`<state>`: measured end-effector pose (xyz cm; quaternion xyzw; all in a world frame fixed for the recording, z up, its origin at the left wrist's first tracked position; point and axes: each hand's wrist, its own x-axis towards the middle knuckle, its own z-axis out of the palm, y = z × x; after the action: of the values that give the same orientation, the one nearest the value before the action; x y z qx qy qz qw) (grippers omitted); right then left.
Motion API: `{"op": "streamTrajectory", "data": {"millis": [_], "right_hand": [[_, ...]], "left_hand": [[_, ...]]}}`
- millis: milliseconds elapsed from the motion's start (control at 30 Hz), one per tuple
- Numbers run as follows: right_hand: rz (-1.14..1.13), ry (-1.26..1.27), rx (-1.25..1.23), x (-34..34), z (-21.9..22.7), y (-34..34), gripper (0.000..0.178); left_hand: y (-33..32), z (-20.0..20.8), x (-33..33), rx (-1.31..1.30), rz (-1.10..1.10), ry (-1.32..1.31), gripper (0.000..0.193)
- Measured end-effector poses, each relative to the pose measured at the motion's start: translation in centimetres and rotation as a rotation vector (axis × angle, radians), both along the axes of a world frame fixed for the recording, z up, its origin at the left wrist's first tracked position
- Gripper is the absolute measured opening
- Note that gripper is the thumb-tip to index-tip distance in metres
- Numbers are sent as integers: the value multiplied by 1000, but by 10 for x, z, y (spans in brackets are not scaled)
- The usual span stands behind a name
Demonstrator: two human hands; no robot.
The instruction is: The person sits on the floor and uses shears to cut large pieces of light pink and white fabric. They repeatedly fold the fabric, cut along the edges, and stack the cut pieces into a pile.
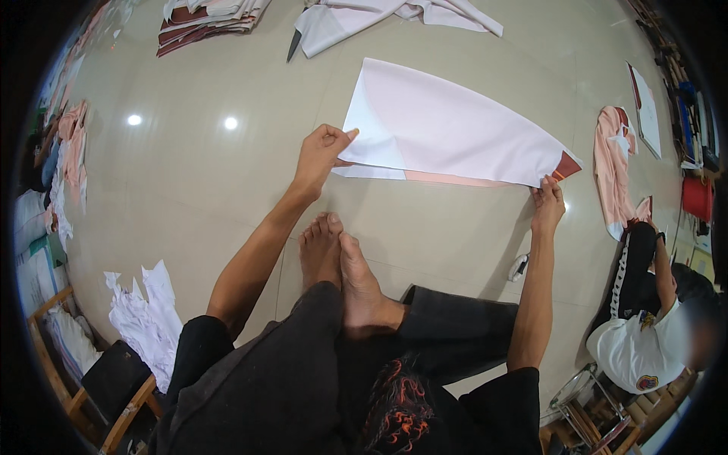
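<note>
A folded piece of pale pink fabric stretches between my two hands above the tiled floor. Its left end is white, and a dark red patch marks its right corner. Along the near edge, a lower layer in white and peach shows beneath the top one. My left hand pinches the white near-left corner between thumb and fingers. At the opposite end, my right hand grips the near edge beside the dark red corner, its fingertips partly under the fabric. My bare feet rest on the floor between my forearms.
Beyond lie a fabric stack and a loose pale piece beside a dark pointed object. White scraps are at left. On the right, a person sits near peach fabric. A small black-and-white object lies by my right forearm.
</note>
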<state>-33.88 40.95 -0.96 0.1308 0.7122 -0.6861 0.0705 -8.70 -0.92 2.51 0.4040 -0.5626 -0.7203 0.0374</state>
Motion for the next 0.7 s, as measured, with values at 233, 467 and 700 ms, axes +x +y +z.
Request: {"op": "streamTrajectory", "data": {"millis": [233, 467, 700], "right_hand": [[49, 50, 189, -4, 11, -2, 29], [135, 81, 353, 7, 22, -3, 40], [192, 72, 442, 9, 30, -7, 41]], "left_hand": [[10, -1, 9, -459, -149, -29, 19], [6, -21, 29, -762, -280, 69, 25], [10, -21, 36, -938, -351, 112, 33]]}}
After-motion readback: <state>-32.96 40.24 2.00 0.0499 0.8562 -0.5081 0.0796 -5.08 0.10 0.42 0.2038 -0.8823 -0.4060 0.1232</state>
